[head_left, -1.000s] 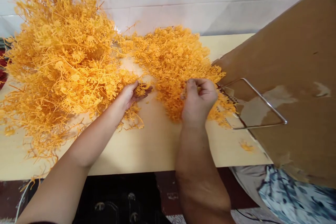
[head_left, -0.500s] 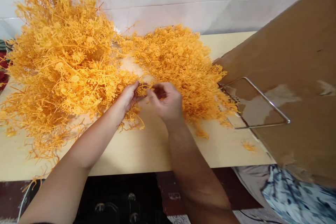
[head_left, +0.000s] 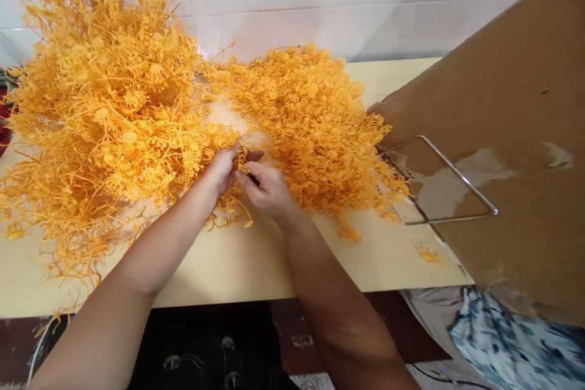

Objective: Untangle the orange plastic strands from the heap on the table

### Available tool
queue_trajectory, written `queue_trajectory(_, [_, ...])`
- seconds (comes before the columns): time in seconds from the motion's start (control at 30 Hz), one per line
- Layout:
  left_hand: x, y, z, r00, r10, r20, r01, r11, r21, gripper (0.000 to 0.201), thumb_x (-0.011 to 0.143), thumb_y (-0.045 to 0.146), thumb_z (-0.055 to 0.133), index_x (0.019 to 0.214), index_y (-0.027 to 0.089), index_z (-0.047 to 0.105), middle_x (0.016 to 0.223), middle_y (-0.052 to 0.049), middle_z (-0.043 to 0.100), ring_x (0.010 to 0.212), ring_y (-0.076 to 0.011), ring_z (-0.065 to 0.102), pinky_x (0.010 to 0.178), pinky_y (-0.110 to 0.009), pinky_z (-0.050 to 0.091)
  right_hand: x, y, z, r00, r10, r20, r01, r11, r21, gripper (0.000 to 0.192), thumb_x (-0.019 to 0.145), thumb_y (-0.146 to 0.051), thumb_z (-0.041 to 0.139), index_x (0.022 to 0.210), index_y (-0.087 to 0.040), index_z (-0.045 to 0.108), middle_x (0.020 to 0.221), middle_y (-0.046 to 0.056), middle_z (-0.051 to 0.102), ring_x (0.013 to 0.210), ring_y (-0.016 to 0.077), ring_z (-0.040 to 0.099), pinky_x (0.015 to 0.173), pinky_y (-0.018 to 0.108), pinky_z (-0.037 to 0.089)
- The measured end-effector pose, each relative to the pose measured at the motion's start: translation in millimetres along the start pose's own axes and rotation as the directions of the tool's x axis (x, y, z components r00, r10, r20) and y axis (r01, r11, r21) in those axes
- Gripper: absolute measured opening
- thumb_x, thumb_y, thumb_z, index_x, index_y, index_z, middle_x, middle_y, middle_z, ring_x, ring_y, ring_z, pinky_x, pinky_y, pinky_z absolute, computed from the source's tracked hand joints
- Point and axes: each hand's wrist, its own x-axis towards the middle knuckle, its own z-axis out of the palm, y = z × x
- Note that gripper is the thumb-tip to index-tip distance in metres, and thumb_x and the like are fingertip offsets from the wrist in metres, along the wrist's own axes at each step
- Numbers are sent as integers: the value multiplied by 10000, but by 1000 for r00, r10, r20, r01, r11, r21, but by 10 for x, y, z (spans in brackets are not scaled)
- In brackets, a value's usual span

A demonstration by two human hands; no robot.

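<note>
Landmark: pale yellow wooden desk (head_left: pixel 256 262), set against a white tiled wall.
Left heap: big tangled pile of orange plastic sprigs (head_left: pixel 105 109) on the desk's left half.
Left hand (head_left: pixel 222 168): at the desk's middle, grip pinching a small orange plastic sprig (head_left: pixel 241 158).
Right hand (head_left: pixel 267 190): touching the left hand, grip pinched on the same sprig.
Right heap: lower pile of orange plastic pieces (head_left: pixel 315 122), right of the hands.
Far right: brown cardboard sheet (head_left: pixel 512 134) with a bent metal wire frame (head_left: pixel 450 180) overhanging the desk's right end.

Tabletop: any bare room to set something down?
Bare tabletop along the near edge, between the forearms and right of them up to the cardboard box. Back right corner also free. Left and centre crowded by orange plastic sprigs, where both hands meet.
</note>
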Motion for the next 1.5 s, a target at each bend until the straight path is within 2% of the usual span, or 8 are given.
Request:
queue_trajectory(0.23, [-23,33,82,986,-14,-166,14,1000,2,336,882,286,342,868,93,616,615,-58,667,705,-160,652,827,-327,471,-179,-363,-113,979,-135,153,100,971,218,323,830,-283,423,540,-188,314,509,-39,312,479,72,306,481,244,242])
queue_trajectory(0.33, [2,44,48,989,21,-148,-23,1000,-10,321,872,322,372,895,101,603,656,-52,677,717,-156,649,829,-320,468,-198,-527,-16,965,-190,183,127,943,309,246,826,-254,415,592,-183,387,536,-34,359,491,71,339,491,236,280])
queue_trajectory(0.47, [7,66,-16,999,-32,-28,31,999,-26,351,878,312,350,900,84,615,771,-83,696,807,-157,646,839,-283,461,-72,-306,36,985,175,2,-164,918,362,75,729,-171,454,795,-187,486,621,-32,484,493,70,430,479,223,325])
queue_trajectory(0.57, [-19,88,-27,999,-46,-5,45,996,-71,334,873,282,348,927,82,610,851,-97,698,859,-160,642,844,-289,460,15,-26,-62,862,489,-131,-335,745,576,229,622,-105,439,829,-196,479,680,-48,536,434,46,436,432,204,315])
queue_trajectory(0.67, [-53,104,-16,998,-50,26,52,994,-95,343,872,274,340,939,73,609,925,-119,689,929,-169,630,872,-303,445,49,101,-124,782,607,-143,-363,630,687,208,581,-95,448,765,-189,476,624,-68,523,400,34,406,405,192,289])
queue_trajectory(0.97, [-49,80,-33,995,-47,92,56,994,-90,361,883,250,316,1040,84,595,986,-112,681,963,-177,621,837,-307,460,83,71,58,794,607,23,-480,603,637,166,631,-143,572,756,-187,471,505,-83,495,402,50,429,407,192,337])
queue_trajectory(1.23, [-73,70,-21,993,-36,109,41,998,-50,356,881,253,328,1036,83,601,967,-111,681,906,-177,633,766,-276,479,86,97,87,798,578,168,-501,484,718,441,534,-382,749,804,-184,461,571,-76,490,451,48,452,423,196,373])
queue_trajectory(1.5, [-113,78,28,989,-49,141,64,993,-101,407,891,330,287,1159,140,528,980,-86,670,910,-195,625,765,-322,490,90,32,153,799,571,188,-463,385,798,496,526,-523,723,692,-210,375,482,-107,318,386,21,271,357,169,191])
